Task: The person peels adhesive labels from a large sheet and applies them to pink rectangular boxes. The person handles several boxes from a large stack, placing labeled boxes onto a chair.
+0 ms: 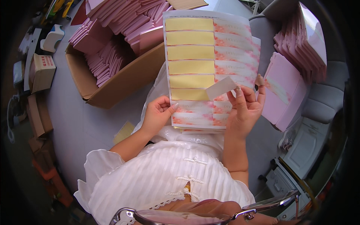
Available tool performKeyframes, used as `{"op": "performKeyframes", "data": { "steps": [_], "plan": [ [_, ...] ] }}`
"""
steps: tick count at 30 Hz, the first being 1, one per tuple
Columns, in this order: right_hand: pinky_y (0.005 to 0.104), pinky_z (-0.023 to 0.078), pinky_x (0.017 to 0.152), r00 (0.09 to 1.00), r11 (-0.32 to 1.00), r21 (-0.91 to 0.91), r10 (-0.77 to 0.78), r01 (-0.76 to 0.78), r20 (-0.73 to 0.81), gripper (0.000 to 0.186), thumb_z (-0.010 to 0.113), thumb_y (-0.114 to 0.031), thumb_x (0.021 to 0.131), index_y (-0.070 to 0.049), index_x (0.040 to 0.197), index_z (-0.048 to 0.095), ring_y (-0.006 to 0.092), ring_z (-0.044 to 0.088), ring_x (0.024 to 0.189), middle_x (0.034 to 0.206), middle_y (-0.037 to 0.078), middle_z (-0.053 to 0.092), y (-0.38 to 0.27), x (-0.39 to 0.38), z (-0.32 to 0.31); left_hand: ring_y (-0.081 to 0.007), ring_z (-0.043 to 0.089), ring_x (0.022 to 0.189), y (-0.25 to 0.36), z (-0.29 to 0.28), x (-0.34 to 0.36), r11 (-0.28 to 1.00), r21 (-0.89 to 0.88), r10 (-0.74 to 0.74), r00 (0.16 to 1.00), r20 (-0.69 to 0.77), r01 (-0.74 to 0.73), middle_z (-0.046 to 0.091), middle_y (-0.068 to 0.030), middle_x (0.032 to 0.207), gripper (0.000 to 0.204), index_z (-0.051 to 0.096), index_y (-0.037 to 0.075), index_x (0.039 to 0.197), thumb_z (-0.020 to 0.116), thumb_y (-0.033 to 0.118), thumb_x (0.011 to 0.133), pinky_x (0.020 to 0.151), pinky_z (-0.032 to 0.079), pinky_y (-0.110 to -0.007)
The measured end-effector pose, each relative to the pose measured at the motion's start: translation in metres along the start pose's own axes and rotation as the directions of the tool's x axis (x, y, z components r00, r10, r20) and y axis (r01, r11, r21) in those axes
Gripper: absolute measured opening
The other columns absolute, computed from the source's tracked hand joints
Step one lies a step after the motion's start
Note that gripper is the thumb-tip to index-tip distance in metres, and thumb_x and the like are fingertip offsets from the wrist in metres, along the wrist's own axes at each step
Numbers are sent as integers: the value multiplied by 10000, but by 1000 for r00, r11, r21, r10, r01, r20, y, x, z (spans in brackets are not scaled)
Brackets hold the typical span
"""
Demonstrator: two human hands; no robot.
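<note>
A sticker sheet [210,56] with a column of bare yellow backing strips on its left and pink-and-white patterned labels on its right is held up in front of me. My left hand [157,114] pinches the sheet's lower left edge. My right hand [245,107] grips the lower right edge, and its fingertips hold a peeled label [221,87] that sticks out, white side up, over the sheet. A few more sheets lie stacked behind the front one.
An open cardboard box [112,80] full of flat pink cartons stands at the upper left. More pink cartons [300,41] are stacked at the upper right, one lying flat [283,92] beside my right hand. Small cardboard boxes [41,71] line the left. A yellow strip [123,132] lies on the grey floor.
</note>
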State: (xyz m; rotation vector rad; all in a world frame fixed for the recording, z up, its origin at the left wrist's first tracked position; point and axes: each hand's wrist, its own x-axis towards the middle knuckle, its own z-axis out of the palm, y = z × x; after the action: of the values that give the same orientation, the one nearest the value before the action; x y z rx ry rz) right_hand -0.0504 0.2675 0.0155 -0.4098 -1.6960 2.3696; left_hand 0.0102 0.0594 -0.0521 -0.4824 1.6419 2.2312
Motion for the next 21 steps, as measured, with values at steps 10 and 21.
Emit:
{"op": "performKeyframes", "data": {
  "steps": [10,21],
  "plan": [
    [395,527,879,836,825,-337,-525,454,-161,697,601,13,887,-31,1428,164,236,638,1006,969,78,649,-34,-7,-35,-177,626,641,60,5,-1,350,929,118,989,87,-123,674,-95,775,411,636,-7,763,557,352,948,573,483,-286],
    [505,252,1094,570,237,-529,-497,815,655,837,728,-179,828,17,1439,191,339,543,1199,1164,145,634,-16,-26,-64,-221,429,1276,75,106,19,971,-163,-30,769,638,173,419,-128,1419,537,429,4,1369,231,370,1029,1050,351,-381]
  ]
}}
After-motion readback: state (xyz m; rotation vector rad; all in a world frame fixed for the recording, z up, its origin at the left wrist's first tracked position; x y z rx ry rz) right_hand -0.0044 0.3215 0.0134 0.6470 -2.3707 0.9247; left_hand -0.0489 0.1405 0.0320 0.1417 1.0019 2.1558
